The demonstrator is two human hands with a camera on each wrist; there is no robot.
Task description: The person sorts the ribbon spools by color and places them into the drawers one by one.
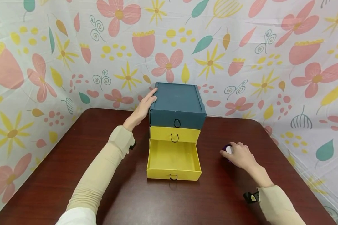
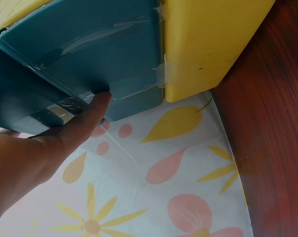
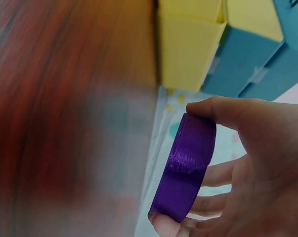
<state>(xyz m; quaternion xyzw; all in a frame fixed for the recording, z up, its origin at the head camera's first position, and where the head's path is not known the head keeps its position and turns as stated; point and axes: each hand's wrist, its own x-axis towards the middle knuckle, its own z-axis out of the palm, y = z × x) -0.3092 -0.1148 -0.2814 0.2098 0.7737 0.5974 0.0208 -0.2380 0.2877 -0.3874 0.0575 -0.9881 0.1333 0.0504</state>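
A stack of drawers [image 1: 176, 97] stands on the table, with a dark blue box on top and yellow drawers below. My left hand [image 1: 143, 107] rests against the upper left side of the blue box; in the left wrist view its finger [image 2: 92, 111] lies straight along the taped blue surface. The lowest yellow drawer [image 1: 173, 156] is pulled out and its inside is bare. Right of the stack, my right hand [image 1: 243, 155] grips a roll of purple ribbon [image 3: 186, 168] by its edges, thumb on one side and fingers on the other. Its white core shows in the head view.
The dark reddish wooden table [image 1: 124, 200] reaches back to a flower-printed cloth [image 1: 228, 62] hung behind and on both sides. Small black loop pulls hang on the drawer fronts, one on the middle yellow drawer [image 1: 160, 133].
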